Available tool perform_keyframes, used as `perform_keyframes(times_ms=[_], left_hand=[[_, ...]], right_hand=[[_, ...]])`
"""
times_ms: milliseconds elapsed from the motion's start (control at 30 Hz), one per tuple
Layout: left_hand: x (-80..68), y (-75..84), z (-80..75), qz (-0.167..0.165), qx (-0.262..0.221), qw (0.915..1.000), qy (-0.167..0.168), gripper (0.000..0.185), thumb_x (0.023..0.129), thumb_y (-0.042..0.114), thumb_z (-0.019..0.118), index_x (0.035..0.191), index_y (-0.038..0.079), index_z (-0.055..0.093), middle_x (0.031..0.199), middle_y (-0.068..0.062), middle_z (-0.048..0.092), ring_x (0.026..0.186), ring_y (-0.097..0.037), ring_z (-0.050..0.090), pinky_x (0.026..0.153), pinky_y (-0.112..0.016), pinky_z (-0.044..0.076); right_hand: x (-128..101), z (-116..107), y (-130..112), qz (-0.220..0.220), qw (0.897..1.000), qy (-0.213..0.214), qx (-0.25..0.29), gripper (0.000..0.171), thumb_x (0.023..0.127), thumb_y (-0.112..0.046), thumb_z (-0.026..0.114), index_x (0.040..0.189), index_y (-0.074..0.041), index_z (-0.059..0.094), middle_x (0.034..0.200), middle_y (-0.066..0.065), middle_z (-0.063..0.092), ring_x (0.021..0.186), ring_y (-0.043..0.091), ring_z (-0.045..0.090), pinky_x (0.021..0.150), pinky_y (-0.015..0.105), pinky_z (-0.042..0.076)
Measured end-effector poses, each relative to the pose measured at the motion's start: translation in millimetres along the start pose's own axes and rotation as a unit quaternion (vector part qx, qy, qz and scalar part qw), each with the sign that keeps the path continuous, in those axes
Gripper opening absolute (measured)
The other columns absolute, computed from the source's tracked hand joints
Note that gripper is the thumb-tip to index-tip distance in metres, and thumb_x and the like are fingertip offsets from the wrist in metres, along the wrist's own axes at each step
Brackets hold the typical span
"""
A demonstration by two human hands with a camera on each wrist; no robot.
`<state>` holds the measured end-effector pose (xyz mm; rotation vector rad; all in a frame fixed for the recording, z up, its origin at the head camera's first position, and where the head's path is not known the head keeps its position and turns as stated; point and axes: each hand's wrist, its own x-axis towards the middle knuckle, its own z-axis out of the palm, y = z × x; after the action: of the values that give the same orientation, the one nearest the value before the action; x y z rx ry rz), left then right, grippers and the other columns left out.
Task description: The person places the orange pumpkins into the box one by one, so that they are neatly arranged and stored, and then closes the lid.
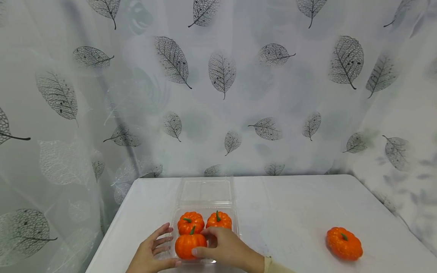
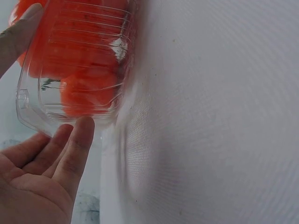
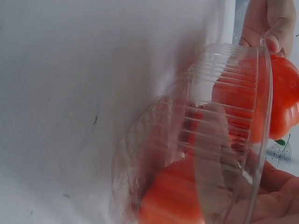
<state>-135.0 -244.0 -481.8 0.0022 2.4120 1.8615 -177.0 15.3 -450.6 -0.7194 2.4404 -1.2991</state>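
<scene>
A clear plastic clamshell box (image 1: 238, 222) holds several small orange toy pumpkins with green stems. Two of them, a back-left pumpkin (image 1: 186, 224) and a back-right pumpkin (image 1: 222, 219), sit side by side. At the front left is another pumpkin (image 1: 184, 248), which my right hand (image 1: 230, 246) grips from its right side, thumb at the front. In the right wrist view, fingers of that hand show through the ribbed box wall (image 3: 233, 116). My left hand (image 1: 148, 252) is spread at the box's left side, with fingertips (image 2: 84, 126) right at the wall.
The box's lid (image 1: 206, 190) lies folded back behind it. One more orange pumpkin (image 1: 344, 243) rests on the white table (image 1: 290, 212) at the far right. A leaf-print curtain (image 1: 246, 94) hangs behind and along both sides of the table.
</scene>
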Motion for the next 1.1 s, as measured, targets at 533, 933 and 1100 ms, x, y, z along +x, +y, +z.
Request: perform_keyframes(times_ms=[533, 933, 1100], left_hand=[[0.2, 0.7, -0.6, 0.009, -0.012, 0.9999, -0.002, 0.098, 0.075, 0.018, 0.092, 0.152, -0.005, 0.035, 0.144, -0.028, 0.048, 0.123, -0.039, 0.058, 0.092, -0.036, 0.057], [1.0, -0.3, -1.1, 0.009, -0.010, 0.9999, -0.006, 0.100, 0.075, 0.020, 0.092, 0.152, -0.004, 0.035, 0.145, -0.028, 0.047, 0.124, -0.040, 0.058, 0.092, -0.035, 0.057], [0.8, -1.3, -0.7, 0.001, -0.002, 1.0000, -0.002, 0.101, 0.075, 0.023, 0.093, 0.153, -0.003, 0.035, 0.146, -0.028, 0.046, 0.125, -0.040, 0.057, 0.093, -0.035, 0.056]], right_hand=[[2.3, 0.4, 3.1, 0.011, 1.000, -0.010, 0.016, 0.048, 0.088, -0.045, 0.076, 0.117, -0.007, 0.072, 0.093, -0.014, 0.068, 0.078, 0.006, 0.058, 0.068, 0.024, 0.051], [5.1, 3.0, -1.7, 0.044, 0.998, -0.026, 0.035, 0.052, 0.089, -0.050, 0.074, 0.113, -0.005, 0.071, 0.080, -0.011, 0.068, 0.069, 0.010, 0.066, 0.066, 0.025, 0.054], [6.8, 3.6, -2.6, 0.054, 0.998, -0.028, 0.029, 0.050, 0.089, -0.050, 0.074, 0.111, -0.005, 0.072, 0.079, -0.009, 0.068, 0.066, 0.011, 0.066, 0.063, 0.026, 0.054]])
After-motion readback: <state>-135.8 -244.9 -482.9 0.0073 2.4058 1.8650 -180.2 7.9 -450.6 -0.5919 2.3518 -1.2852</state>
